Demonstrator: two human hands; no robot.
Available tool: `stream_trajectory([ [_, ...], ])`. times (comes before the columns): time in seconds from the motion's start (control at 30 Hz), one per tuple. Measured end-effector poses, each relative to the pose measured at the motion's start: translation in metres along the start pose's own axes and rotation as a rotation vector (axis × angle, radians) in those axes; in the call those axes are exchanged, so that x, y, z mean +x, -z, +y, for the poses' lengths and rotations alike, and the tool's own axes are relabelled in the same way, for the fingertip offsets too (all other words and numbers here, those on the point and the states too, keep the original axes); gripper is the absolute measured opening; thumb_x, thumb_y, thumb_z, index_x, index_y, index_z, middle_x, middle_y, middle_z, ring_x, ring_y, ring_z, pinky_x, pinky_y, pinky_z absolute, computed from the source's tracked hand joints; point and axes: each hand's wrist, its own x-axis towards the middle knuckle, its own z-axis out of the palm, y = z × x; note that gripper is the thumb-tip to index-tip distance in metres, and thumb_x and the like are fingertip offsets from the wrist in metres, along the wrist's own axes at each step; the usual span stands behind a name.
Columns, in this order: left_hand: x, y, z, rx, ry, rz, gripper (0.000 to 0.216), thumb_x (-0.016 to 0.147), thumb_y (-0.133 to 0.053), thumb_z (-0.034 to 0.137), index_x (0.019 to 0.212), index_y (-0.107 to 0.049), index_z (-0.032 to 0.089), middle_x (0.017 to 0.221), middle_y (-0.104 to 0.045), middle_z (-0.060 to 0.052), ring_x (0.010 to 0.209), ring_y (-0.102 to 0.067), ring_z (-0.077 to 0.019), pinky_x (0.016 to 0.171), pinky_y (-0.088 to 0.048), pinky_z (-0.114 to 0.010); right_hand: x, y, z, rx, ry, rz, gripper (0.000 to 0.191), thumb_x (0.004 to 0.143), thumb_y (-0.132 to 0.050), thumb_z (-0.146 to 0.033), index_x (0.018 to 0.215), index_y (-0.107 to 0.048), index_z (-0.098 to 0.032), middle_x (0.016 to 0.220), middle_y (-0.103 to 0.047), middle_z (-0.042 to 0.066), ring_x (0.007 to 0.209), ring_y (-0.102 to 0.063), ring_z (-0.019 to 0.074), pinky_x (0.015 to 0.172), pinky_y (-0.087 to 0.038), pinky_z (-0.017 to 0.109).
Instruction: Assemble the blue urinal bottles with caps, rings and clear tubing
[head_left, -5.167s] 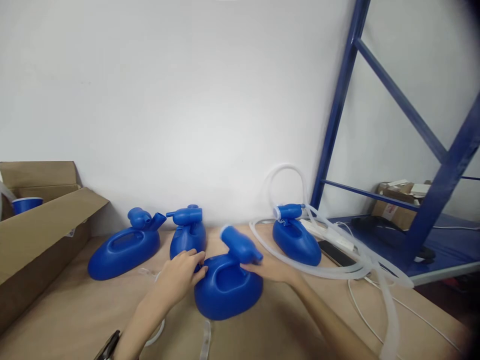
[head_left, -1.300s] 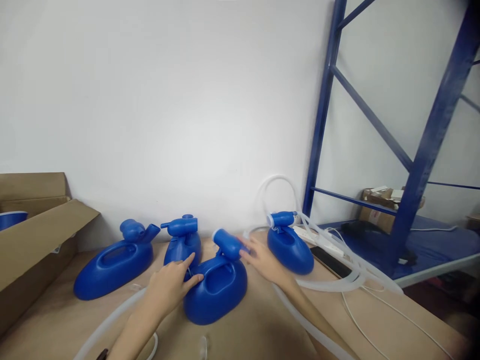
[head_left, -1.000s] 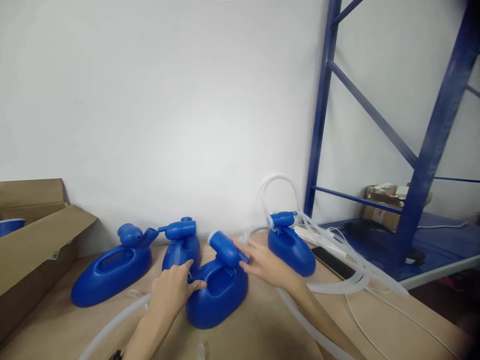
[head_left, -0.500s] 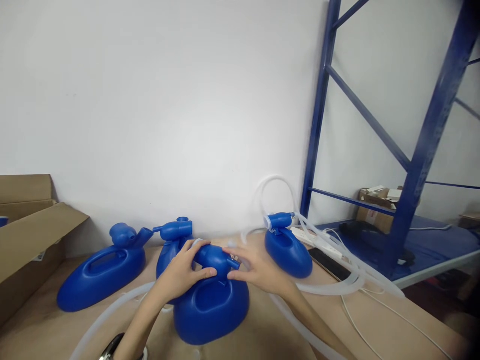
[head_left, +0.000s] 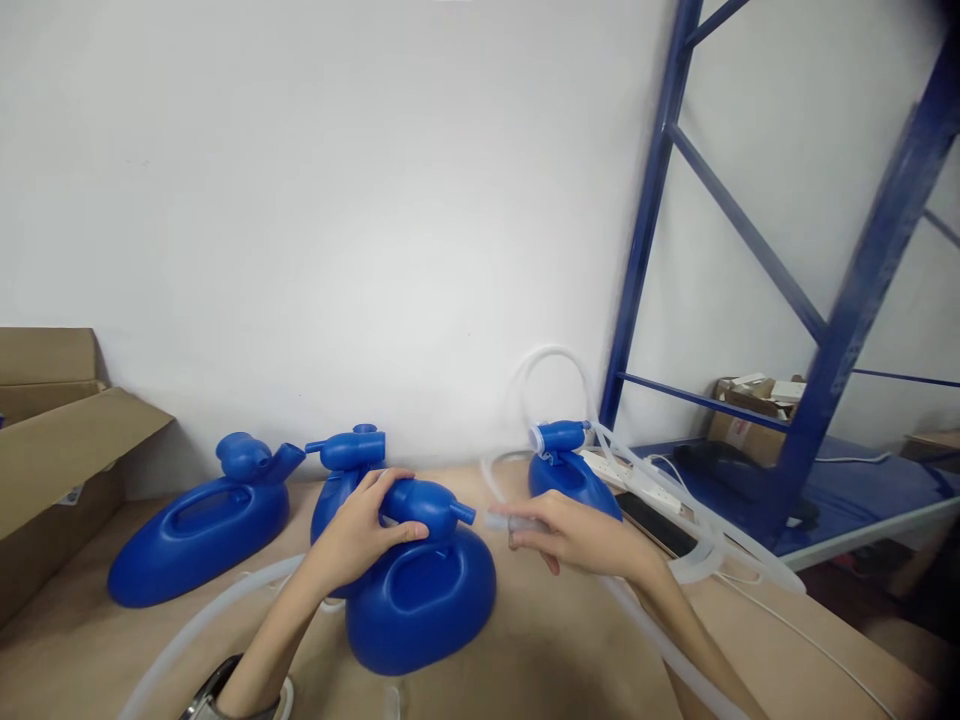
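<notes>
In front of me a blue plastic urinal bottle [head_left: 424,620] stands on the table, its narrow spout [head_left: 463,513] pointing right. My left hand [head_left: 371,530] is wrapped round the bottle's neck part, thumb in front. A short way right of the spout, my right hand [head_left: 566,533] pinches the end of a translucent hose [head_left: 498,521]. A small ring or clip sits on the hose at my fingertips; its details are too small to tell. The hose end and the spout are apart. Behind my left hand stands another blue urinal bottle [head_left: 351,455], partly hidden.
A blue urinal bottle [head_left: 199,540] rests at the left beside an open cardboard box [head_left: 82,440]. Another bottle [head_left: 570,478], with looped hose, stands behind my right hand. A dark phone [head_left: 656,525], a power strip [head_left: 660,492] and cables lie right, near a blue metal rack [head_left: 649,230].
My right hand has moved right, away from the bottle's spout, and now shows the hose end in its fingers. My left hand keeps its hold on the bottle.
</notes>
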Motion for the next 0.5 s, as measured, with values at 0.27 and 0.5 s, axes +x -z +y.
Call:
stream_trajectory([
  [0.27, 0.0, 0.003, 0.002, 0.044, -0.012, 0.009, 0.068, 0.072, -0.081, 0.061, 0.128, -0.064, 0.025, 0.136, -0.06, -0.009, 0.121, -0.062, -0.0341, 0.099, -0.053, -0.042, 0.016, -0.017, 0.005, 0.03, 0.05, 0.105, 0.053, 0.092, -0.072, -0.051, 0.139, -0.07, -0.026, 0.085, -0.071, 0.003, 0.078, -0.063, 0.0217, 0.077, -0.05, 0.03],
  [0.5, -0.001, -0.003, 0.002, 0.113, 0.005, 0.011, 0.077, 0.07, -0.084, 0.063, 0.132, -0.06, 0.024, 0.131, -0.058, -0.009, 0.116, -0.064, -0.0337, 0.096, -0.054, -0.042, 0.023, -0.027, -0.002, -0.012, 0.026, 0.136, 0.047, 0.109, -0.04, -0.055, 0.107, -0.074, -0.021, 0.101, -0.073, 0.006, 0.094, -0.064, 0.0235, 0.086, -0.044, 0.032],
])
